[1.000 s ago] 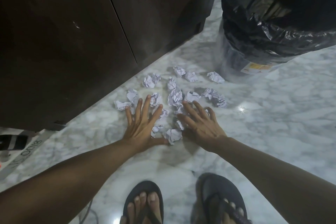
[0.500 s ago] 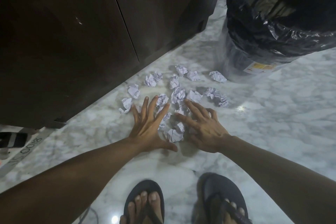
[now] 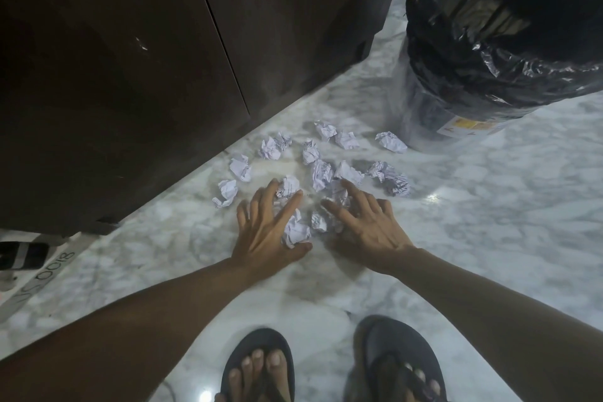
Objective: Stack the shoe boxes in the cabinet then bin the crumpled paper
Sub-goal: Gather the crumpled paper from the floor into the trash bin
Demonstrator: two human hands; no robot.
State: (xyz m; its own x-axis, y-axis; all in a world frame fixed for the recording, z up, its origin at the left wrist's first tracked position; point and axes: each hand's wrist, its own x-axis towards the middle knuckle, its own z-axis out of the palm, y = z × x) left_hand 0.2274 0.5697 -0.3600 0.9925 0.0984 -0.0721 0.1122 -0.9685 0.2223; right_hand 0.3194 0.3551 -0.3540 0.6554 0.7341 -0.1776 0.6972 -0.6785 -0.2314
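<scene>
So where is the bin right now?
In the head view the bin, lined with a black bag, stands on the marble floor at upper right, beside the dark cabinet, just beyond the crumpled paper.

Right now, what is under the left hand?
A paper ball shows between thumb and fingers of the left hand; another lies at its fingertips. Anything beneath the palm is covered.

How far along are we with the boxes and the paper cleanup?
Done, apparently: the cabinet doors are shut and no shoe boxes show, though the stacking cannot be checked. In hand: the left hand and right hand are spread over the crumpled paper on the marble floor, raking it together. Left: all the paper is on the floor; none is seen going into the bin.
</scene>
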